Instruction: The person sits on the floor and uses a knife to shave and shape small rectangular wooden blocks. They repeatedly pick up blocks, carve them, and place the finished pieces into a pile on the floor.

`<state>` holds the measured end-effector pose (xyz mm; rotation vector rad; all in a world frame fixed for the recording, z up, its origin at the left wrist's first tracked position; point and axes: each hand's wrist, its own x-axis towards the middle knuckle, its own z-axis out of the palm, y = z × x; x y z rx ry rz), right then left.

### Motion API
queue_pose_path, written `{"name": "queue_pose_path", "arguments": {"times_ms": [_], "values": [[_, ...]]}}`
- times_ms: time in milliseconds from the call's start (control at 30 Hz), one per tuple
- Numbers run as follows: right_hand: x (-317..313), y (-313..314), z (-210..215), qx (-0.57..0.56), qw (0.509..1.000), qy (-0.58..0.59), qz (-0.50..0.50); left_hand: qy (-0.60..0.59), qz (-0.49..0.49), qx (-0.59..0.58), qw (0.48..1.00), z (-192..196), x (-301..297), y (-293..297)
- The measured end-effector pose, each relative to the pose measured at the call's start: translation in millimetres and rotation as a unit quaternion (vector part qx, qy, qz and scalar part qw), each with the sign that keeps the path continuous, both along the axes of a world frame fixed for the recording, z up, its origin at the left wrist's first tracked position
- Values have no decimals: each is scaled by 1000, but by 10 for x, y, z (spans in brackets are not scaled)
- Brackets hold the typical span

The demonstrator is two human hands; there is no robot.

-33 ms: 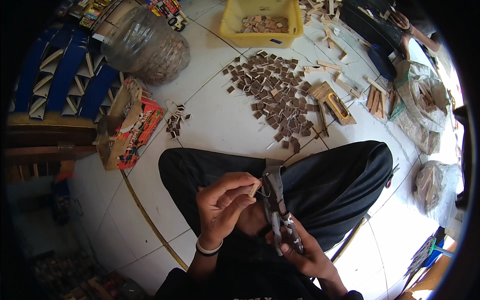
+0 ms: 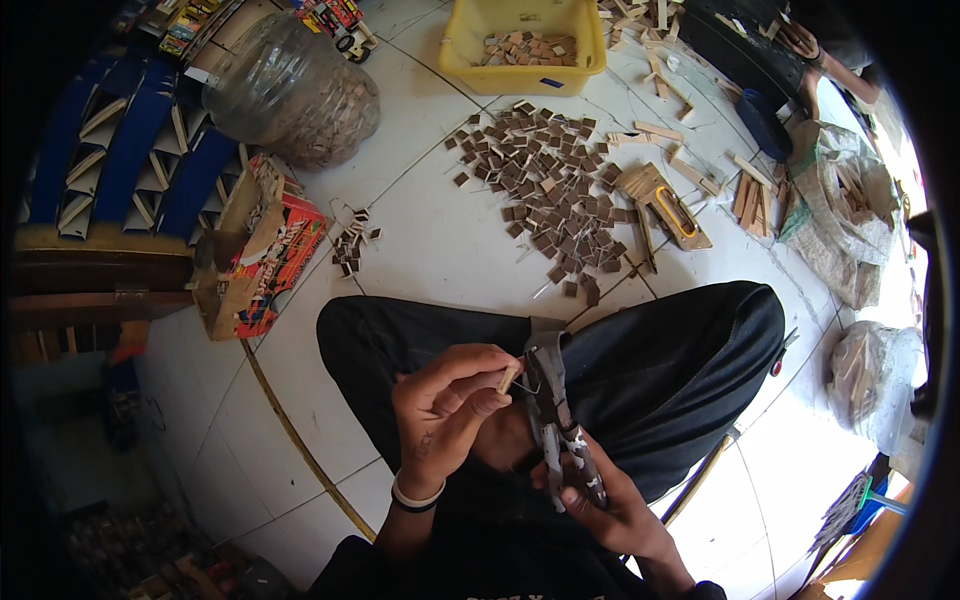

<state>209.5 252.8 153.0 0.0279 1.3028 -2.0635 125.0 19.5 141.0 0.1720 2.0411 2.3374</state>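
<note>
Between the thumb and fingers of my left hand, a small pale wooden piece is pinched. Its end is close to the upper part of a worn grey hand tool, like pliers or snips, with flaking handles. My right hand is wrapped round those handles, low over my lap. A thin curved strand, like wire, shows beside the tool near my left fingertips; whether it joins the wooden piece I cannot tell. Ahead on the floor lies a heap of small brown square tiles, with thin pale strands among them.
A yellow tub with small wooden pieces stands at the far side. To the left are a clear plastic jar and a red cardboard box. Wood strips and a sack lie right. Another person's hand shows far right.
</note>
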Motion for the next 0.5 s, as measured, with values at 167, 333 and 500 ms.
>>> {"name": "queue_pose_path", "arguments": {"times_ms": [167,333,500], "values": [[22,6,-5,2,1000,-7,-2,-18,11,-22,1000,72,2,34],[17,12,-8,12,1000,-18,7,-28,12,-20,999,61,0,47],[90,-42,-105,49,996,-75,18,-51,1,-7,999,-8,37,12]]}}
